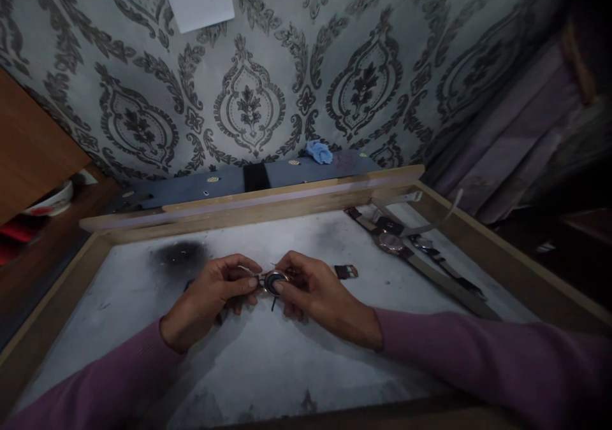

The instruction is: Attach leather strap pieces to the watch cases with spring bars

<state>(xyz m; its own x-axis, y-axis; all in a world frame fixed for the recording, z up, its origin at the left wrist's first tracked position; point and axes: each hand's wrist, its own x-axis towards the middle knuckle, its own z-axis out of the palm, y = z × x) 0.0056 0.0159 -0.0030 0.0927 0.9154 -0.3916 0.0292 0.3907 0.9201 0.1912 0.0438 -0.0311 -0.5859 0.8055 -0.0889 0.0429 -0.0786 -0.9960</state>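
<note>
Between my two hands is a wristwatch (276,283) with a round dark face and a shiny rim, raised just over the white board. My left hand (220,290) pinches its left side, where the strap joins the case. On the other side, my right hand (310,283) grips the case, thumb against the face. A dark strap end with a buckle (348,271) sticks out beyond the right hand's knuckles. A thin dark piece (273,304) juts out below the case; I cannot make out what it is. My fingers hide much of the strap.
Several watches lie at the right of the white board (382,366), including a round-faced watch (391,242). A raised wooden frame (258,207) borders the board. Behind it, a crumpled blue cloth (319,151) rests against the patterned wall. A bowl (51,199) stands on the left shelf.
</note>
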